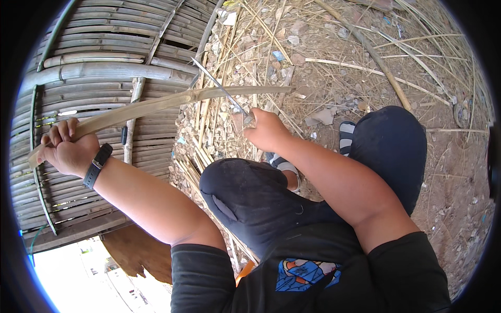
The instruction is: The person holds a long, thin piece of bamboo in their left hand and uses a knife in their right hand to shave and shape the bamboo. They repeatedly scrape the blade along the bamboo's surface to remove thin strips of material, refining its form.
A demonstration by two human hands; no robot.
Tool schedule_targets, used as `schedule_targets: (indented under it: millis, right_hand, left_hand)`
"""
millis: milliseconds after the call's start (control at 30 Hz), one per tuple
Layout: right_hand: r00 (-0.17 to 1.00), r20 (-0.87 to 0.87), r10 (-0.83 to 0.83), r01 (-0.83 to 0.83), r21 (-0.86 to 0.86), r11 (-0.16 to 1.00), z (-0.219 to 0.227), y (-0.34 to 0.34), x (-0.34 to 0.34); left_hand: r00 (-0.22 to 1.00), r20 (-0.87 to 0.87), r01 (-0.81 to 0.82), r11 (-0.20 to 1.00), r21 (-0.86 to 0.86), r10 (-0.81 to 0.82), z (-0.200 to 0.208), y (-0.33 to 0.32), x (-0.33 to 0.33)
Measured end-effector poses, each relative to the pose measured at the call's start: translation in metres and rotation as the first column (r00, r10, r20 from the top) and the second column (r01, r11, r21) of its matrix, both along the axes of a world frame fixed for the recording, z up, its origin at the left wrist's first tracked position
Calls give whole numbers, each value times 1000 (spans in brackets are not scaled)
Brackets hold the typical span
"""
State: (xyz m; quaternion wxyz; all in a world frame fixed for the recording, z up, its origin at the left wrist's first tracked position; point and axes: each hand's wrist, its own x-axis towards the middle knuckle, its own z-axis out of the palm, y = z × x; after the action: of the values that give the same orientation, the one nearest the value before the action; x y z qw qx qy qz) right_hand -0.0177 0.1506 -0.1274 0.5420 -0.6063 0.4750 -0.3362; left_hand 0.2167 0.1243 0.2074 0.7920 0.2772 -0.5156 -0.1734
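My left hand (pixel 73 148), with a dark watch on its wrist, is closed around the near-left end of a long, flat bamboo strip (pixel 146 108). The strip slants up to the right and tapers to its far end. In my right fist (pixel 267 130) is the handle of a knife (pixel 222 89), mostly covered by the fingers. Its narrow blade points up and left and crosses the strip in view, right of the strip's middle. Whether the edge touches the bamboo, I cannot tell.
A wall of bamboo slats (pixel 109 47) stands at the left. Cut strips and shavings (pixel 211 125) litter the stony ground beside it. A long pole (pixel 365 47) lies at the far right. My bent knees (pixel 242 201) are below my hands.
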Motion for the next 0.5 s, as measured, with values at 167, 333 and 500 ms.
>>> schedule_targets:
  millis: [167, 333, 500]
  right_hand:
    - [970, -101, 222, -231, -91, 969, 25, 16, -3]
    - [995, 80, 58, -62, 56, 996, -53, 11, 9]
    - [992, 84, 98, -99, 9, 995, -17, 11, 18]
  left_hand:
    - [934, -15, 358, 933, 19, -358, -14, 32, 66]
    - [933, -28, 360, 933, -2, -360, -20, 39, 50]
    - [973, -67, 219, 975, -28, -220, -28, 46, 73]
